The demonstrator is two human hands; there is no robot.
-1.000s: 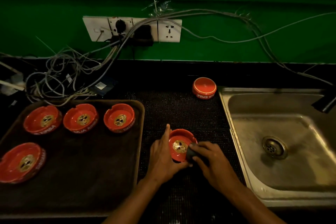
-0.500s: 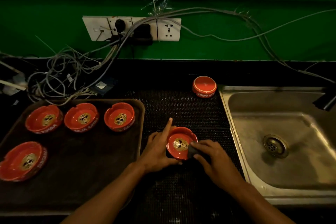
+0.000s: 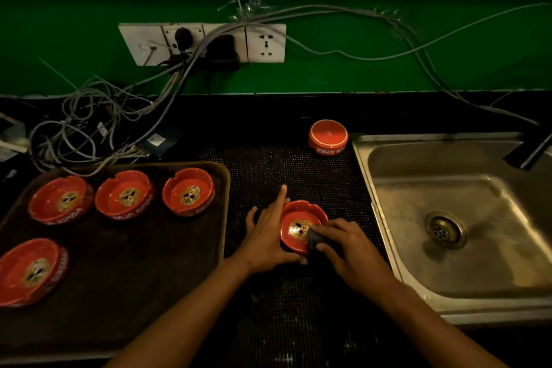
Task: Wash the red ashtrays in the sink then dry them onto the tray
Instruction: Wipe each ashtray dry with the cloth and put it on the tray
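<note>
We see a dark tray (image 3: 221,188) on the left of the counter, and four red ashtrays lie in it, open side up: three in a row at the far edge (image 3: 61,199) (image 3: 125,194) (image 3: 188,191) and one at the near left (image 3: 31,270), which the picture border partly cuts. The steel sink (image 3: 418,209) on the right holds no ashtray; we see only its drain (image 3: 445,229). One more ashtray (image 3: 328,137) stands upside down near the far left corner of the sink.

The ashtray being worked on (image 3: 294,225) rests on the black dotted mat (image 3: 298,170), between tray and sink. Our left hand (image 3: 267,237) holds it at the left side, thumb curled under the near rim, index finger straight and pointing away. Our right hand (image 3: 348,248) grips a small dark pad (image 3: 313,240) with curled fingers and presses it into the bowl at its right side.

Compared with half a second ago, the left fingers are spread a little more, and the pad sits slightly further inside the bowl. The ashtray has stayed in the same place.

The pad is mostly hidden under the fingers, so we cannot tell if it is sponge or cloth. The tap (image 3: 531,146) at the right edge is dark and cut off. The cables (image 3: 89,125) behind the tray are tangled and hard to follow.
</note>
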